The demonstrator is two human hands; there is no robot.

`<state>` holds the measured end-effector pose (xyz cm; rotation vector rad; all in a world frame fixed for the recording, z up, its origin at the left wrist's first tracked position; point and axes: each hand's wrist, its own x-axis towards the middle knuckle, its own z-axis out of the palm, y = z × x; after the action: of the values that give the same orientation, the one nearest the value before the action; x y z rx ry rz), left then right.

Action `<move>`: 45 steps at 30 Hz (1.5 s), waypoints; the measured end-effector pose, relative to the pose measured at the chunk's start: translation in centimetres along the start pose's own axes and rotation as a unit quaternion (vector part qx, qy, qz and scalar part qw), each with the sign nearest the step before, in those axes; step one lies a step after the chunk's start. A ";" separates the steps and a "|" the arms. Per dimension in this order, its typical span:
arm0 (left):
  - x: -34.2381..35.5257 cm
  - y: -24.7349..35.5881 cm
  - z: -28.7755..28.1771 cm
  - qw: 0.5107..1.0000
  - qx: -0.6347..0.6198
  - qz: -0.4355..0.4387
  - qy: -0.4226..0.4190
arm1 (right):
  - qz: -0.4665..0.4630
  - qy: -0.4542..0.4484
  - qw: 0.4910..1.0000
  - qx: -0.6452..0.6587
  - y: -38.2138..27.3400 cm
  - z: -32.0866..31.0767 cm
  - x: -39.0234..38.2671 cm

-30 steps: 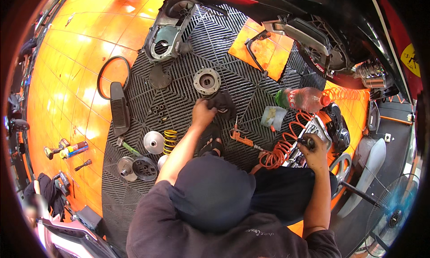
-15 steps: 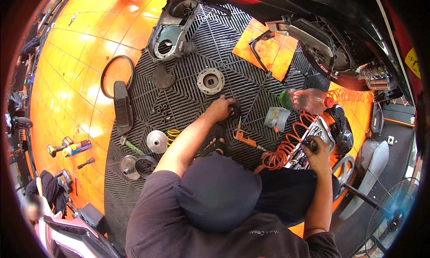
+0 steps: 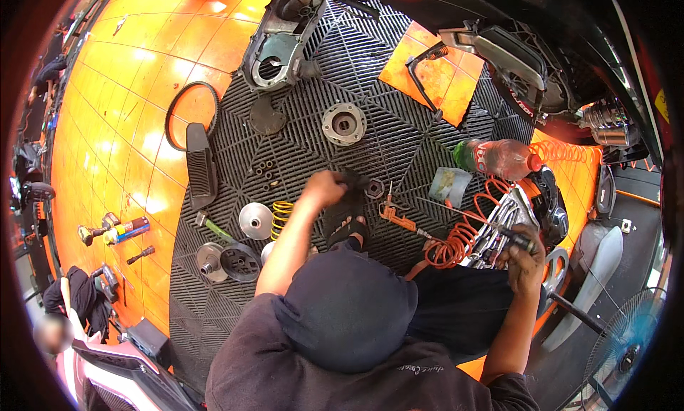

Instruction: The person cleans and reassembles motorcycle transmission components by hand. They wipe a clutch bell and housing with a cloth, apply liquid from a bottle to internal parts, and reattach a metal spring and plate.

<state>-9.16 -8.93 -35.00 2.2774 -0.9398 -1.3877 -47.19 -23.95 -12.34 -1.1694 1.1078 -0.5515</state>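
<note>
My left hand [image 3: 323,187] is closed at a dark piece [image 3: 351,178] above my sandalled foot [image 3: 346,230]; the piece's kind is unclear. Just right of it, a hexagonal metal piece [image 3: 374,188] lies on the black mat. In my right hand [image 3: 526,263] is a black-handled screwdriver [image 3: 516,238], its long thin shaft slanting up and left. Below that shaft are several metal spanners [image 3: 491,240] on a light tray. An orange air blow gun [image 3: 399,217] on a coiled red hose [image 3: 449,248] lies between my hands. Farther off sits a round flanged metal part [image 3: 344,124].
An engine casing [image 3: 273,54], a drive belt [image 3: 171,122] and a yellow spring [image 3: 281,220] lie on the left. On the right are a bottle of reddish liquid [image 3: 499,158], a motorcycle's underside [image 3: 527,76] and a fan [image 3: 627,354].
My left hand has drawn back leftward, and the hexagonal piece now shows beside it. My right hand has shifted slightly right and turned, bringing the screwdriver's shaft into view.
</note>
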 end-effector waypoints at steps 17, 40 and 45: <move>7.9 5.9 -5.4 0.957 0.271 0.063 0.086 | 0.215 -0.143 0.924 -0.282 4.7 8.4 -1.8; 4.8 -3.7 1.8 0.948 -0.033 0.090 0.304 | 0.052 -0.168 0.848 -0.501 2.0 17.6 6.3; 5.1 -4.0 1.9 0.947 -0.056 0.072 0.307 | 0.070 -0.157 0.842 -0.511 1.5 18.4 6.3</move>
<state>-7.74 -9.33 -41.56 2.2776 -0.7660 -0.5805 -28.44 -20.52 -16.47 -1.9763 1.1962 0.4374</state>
